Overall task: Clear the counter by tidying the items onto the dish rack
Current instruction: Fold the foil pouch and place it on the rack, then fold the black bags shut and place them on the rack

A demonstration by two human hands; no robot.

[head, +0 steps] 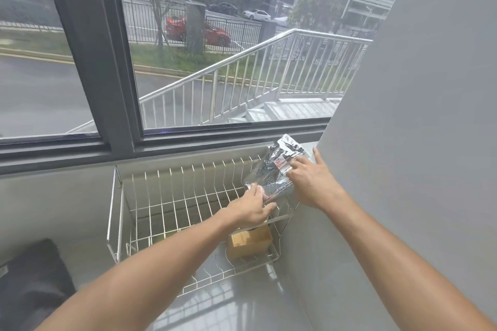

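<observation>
Foil packet (277, 169) sits on the upper tier at the far right of the rack (161, 196); left hand (252, 207) pinches its near edge; right hand (309, 183) presses it with straight fingers; placing seems under way; next, settle it and let go.

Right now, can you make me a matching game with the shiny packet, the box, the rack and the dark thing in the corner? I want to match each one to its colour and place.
Things:
1. foil packet
2. cardboard box
3. dish rack
4. dark object

Colour and place:
A. white wire, below the window
B. black, bottom left corner of the view
C. silvery, touched by the left hand and right hand
D. brown, on the rack's lower tier

Pairs: 1-C, 2-D, 3-A, 4-B.
</observation>
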